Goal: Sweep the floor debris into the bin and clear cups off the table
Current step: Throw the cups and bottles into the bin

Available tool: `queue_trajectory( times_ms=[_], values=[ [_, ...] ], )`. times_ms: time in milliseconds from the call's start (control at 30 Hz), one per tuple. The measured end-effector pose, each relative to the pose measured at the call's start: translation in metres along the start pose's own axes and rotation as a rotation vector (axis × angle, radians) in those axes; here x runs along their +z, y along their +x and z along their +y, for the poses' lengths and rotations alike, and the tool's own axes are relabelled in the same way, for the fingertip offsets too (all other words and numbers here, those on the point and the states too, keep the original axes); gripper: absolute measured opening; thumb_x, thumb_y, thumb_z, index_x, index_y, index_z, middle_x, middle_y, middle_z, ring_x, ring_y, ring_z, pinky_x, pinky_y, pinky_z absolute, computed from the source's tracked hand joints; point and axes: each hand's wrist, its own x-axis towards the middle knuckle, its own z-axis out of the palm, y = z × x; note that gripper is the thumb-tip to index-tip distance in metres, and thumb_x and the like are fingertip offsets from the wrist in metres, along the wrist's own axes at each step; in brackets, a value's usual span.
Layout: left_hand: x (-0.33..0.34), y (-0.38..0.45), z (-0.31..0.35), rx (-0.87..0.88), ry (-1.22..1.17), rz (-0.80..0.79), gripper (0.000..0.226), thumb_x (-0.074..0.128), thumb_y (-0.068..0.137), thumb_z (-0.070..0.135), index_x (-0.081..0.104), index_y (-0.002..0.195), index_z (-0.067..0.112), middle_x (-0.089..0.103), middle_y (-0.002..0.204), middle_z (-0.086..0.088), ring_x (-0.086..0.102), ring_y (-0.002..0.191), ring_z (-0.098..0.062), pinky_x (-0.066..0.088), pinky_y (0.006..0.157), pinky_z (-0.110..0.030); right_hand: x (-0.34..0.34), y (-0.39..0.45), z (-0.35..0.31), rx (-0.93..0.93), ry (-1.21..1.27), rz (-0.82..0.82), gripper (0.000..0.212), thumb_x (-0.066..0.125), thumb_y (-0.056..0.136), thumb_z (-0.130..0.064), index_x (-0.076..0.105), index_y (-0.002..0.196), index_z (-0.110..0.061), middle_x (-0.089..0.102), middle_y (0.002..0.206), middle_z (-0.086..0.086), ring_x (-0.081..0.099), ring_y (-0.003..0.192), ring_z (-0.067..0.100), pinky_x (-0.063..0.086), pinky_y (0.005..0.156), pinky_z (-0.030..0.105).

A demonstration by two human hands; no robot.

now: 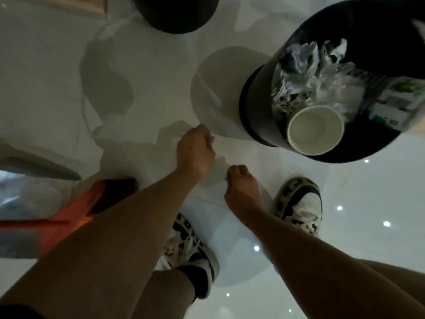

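Observation:
My left hand reaches down over the white floor with its fingers curled in. My right hand hangs a little nearer me, closed like a fist. I see nothing in either hand. Up and to the right of both hands stands the black bin. It holds a white paper cup lying mouth-up, crumpled clear plastic and a green and white carton. An orange dustpan with a dark brush part lies blurred on the floor under my left forearm.
My two patterned sneakers stand on the glossy floor below the hands. A dark round object sits at the top edge. A grey slanted surface juts in from the left.

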Motion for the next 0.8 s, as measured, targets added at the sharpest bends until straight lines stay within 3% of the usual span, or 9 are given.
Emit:
queue_trajectory(
  times_ms=[100, 200, 300, 367, 467, 567, 667, 733, 800],
  values=[
    [-0.049, -0.054, 0.038, -0.055, -0.054, 0.093, 0.006, 0.058, 0.098, 0.012, 0.060, 0.091, 0.012, 0.069, 0.088, -0.004, 0.062, 0.079, -0.021, 0.040, 0.068, -0.027, -0.065, -0.032, -0.046, 0.023, 0.179, 0.151, 0.017, 0.055, 0.094, -0.008, 0.066, 0.106, -0.012, 0.064, 0.093, 0.008, 0.061, 0.072, 0.027, 0.037, 0.062, 0.025],
    [-0.105, -0.090, 0.094, -0.063, -0.095, 0.222, 0.006, 0.057, 0.099, 0.015, 0.061, 0.095, 0.013, 0.065, 0.084, 0.001, 0.055, 0.074, -0.015, 0.035, 0.067, -0.026, -0.146, -0.060, -0.088, -0.033, 0.255, 0.358, 0.018, 0.058, 0.094, -0.008, 0.068, 0.108, -0.009, 0.068, 0.091, 0.009, 0.063, 0.073, 0.026, 0.041, 0.063, 0.024],
    [-0.153, -0.111, 0.158, 0.019, -0.162, 0.262, 0.004, 0.058, 0.097, 0.011, 0.062, 0.096, 0.011, 0.069, 0.087, -0.004, 0.061, 0.078, -0.022, 0.038, 0.066, -0.029, -0.226, -0.080, -0.113, -0.040, 0.261, 0.487, 0.017, 0.058, 0.094, -0.010, 0.068, 0.108, -0.009, 0.065, 0.093, 0.010, 0.062, 0.075, 0.026, 0.042, 0.063, 0.025],
    [-0.174, -0.117, 0.200, 0.070, -0.194, 0.243, 0.004, 0.060, 0.096, 0.011, 0.063, 0.094, 0.009, 0.069, 0.085, -0.007, 0.063, 0.079, -0.028, 0.044, 0.066, -0.035, -0.271, -0.081, -0.118, 0.061, 0.304, 0.520, 0.022, 0.057, 0.094, -0.015, 0.065, 0.113, -0.010, 0.061, 0.105, 0.012, 0.060, 0.086, 0.028, 0.043, 0.068, 0.028],
    [-0.189, -0.114, 0.250, 0.099, -0.179, 0.166, 0.008, 0.058, 0.095, 0.010, 0.065, 0.092, 0.011, 0.069, 0.085, -0.008, 0.063, 0.080, -0.029, 0.047, 0.067, -0.036, -0.324, -0.065, -0.113, 0.299, 0.459, 0.328, 0.051, 0.062, 0.089, -0.018, 0.047, 0.138, -0.011, 0.048, 0.133, 0.015, 0.051, 0.115, 0.031, 0.047, 0.094, 0.039],
    [-0.194, -0.119, 0.273, 0.035, -0.131, 0.066, 0.028, 0.050, 0.098, 0.009, 0.068, 0.117, 0.016, 0.071, 0.106, -0.011, 0.063, 0.098, -0.030, 0.044, 0.075, -0.029, -0.359, -0.062, -0.102, 0.406, 0.654, 0.041, 0.079, 0.064, 0.084, -0.020, 0.027, 0.153, -0.021, 0.042, 0.148, 0.013, 0.046, 0.131, 0.032, 0.045, 0.105, 0.049],
    [-0.203, -0.151, 0.277, -0.034, -0.137, 0.017, 0.032, 0.051, 0.099, 0.011, 0.064, 0.128, 0.016, 0.068, 0.119, -0.013, 0.061, 0.110, -0.033, 0.049, 0.089, -0.036, -0.386, -0.098, -0.088, 0.429, 0.660, 0.011, 0.076, 0.065, 0.084, -0.023, 0.033, 0.152, -0.028, 0.059, 0.135, 0.006, 0.057, 0.120, 0.029, 0.050, 0.101, 0.047],
    [-0.214, -0.181, 0.273, -0.056, -0.088, 0.016, 0.022, 0.054, 0.097, 0.010, 0.070, 0.110, 0.015, 0.072, 0.108, -0.009, 0.063, 0.102, -0.031, 0.047, 0.081, -0.032, -0.401, -0.135, -0.078, 0.470, 0.655, 0.006, 0.064, 0.066, 0.084, -0.023, 0.045, 0.145, -0.027, 0.065, 0.124, 0.004, 0.062, 0.109, 0.026, 0.052, 0.098, 0.045],
    [-0.229, -0.210, 0.274, -0.074, -0.006, -0.041, 0.016, 0.055, 0.095, 0.013, 0.070, 0.095, 0.017, 0.072, 0.099, -0.005, 0.063, 0.096, -0.028, 0.045, 0.075, -0.030, -0.415, -0.175, -0.073, 0.543, 0.703, -0.030, 0.061, 0.068, 0.085, -0.022, 0.050, 0.144, -0.022, 0.061, 0.133, 0.006, 0.063, 0.110, 0.024, 0.053, 0.098, 0.042]
  ],
)
